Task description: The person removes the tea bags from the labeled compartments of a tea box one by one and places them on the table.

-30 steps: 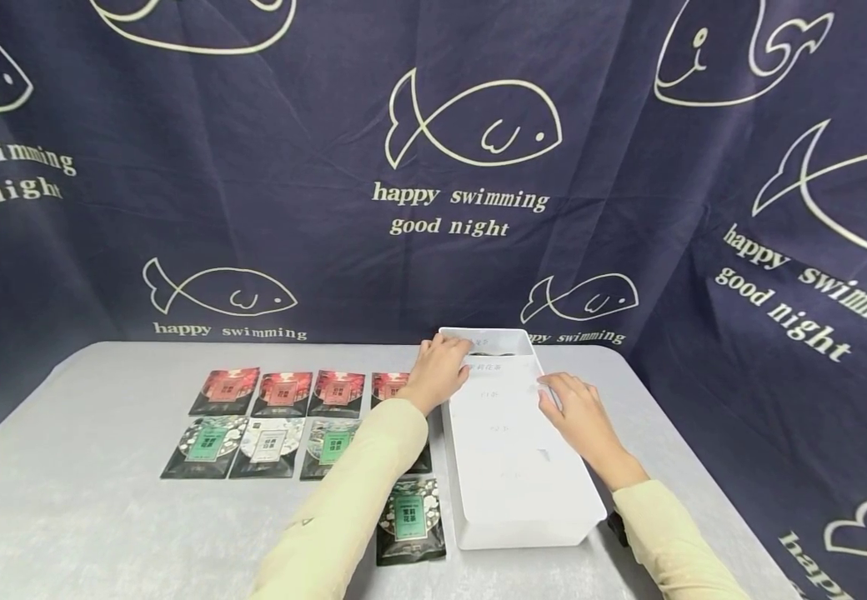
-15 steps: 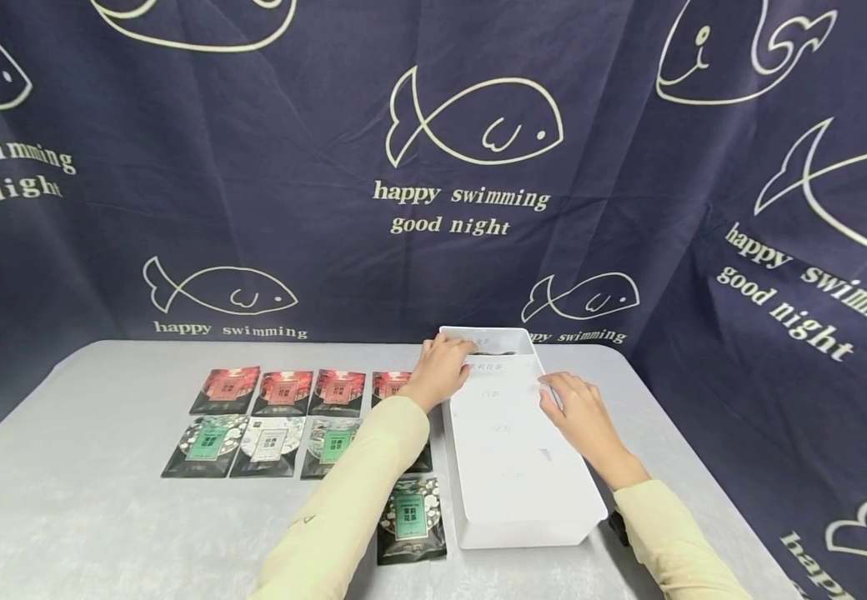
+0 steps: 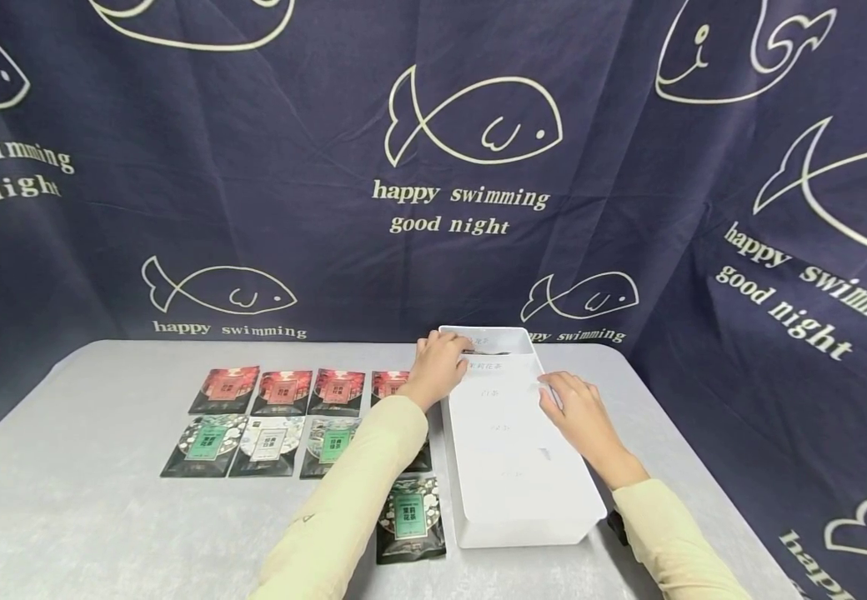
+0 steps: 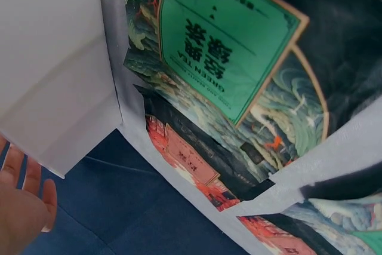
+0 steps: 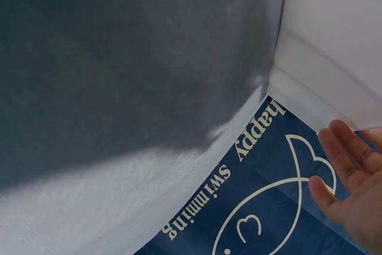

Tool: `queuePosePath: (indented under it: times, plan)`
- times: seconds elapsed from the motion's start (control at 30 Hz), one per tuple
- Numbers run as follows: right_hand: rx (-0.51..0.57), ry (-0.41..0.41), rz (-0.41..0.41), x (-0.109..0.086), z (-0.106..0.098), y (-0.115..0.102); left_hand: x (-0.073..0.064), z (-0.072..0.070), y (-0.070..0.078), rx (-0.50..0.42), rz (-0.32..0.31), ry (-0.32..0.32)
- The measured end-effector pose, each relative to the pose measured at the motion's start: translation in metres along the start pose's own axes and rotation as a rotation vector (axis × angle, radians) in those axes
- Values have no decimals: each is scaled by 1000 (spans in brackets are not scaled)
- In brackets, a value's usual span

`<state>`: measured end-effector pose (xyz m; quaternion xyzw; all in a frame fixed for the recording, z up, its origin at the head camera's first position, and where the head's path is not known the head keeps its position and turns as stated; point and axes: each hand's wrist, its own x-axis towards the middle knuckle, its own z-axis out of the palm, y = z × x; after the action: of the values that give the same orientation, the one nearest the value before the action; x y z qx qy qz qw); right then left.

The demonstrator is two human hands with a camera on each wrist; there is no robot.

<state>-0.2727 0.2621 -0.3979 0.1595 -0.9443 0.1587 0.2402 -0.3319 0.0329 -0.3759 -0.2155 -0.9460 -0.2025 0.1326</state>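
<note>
A long white plastic storage box point(image 3: 531, 500) with labelled white dividers point(image 3: 489, 393) runs front to back on the right of the table. My left hand point(image 3: 437, 365) rests at its left rim near the far end, fingertips reaching over the edge. In the left wrist view those fingers point(image 4: 13, 162) look fairly straight against the box wall. On the opposite side, my right hand point(image 3: 582, 417) touches the right rim with relaxed fingers, its thumb apart in the right wrist view. The dark edge of a packet point(image 3: 489, 353) shows inside the far compartment.
Left of the box, tea packets lie in rows: red ones point(image 3: 283, 392) behind, then green point(image 3: 204, 446) and white point(image 3: 267, 446) ones. My left sleeve partly covers several. A single jasmine tea packet point(image 3: 411, 521) lies nearest, beside the box. A dark fish-print curtain point(image 3: 313, 167) hangs behind.
</note>
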Motion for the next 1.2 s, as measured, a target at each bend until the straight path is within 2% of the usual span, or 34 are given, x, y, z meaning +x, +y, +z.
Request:
queuePosePath:
  times: [0.43,0.7,1.2]
  plan:
    - [2,4,1,1,1,0,0,-1,-3,-61,-64,113]
    - [1,-2,7,1,0,0,1,-4,-4,-69,-84,231]
    - [-4,-20,4,1,-1,0,2,-20,1,-139,-39,444]
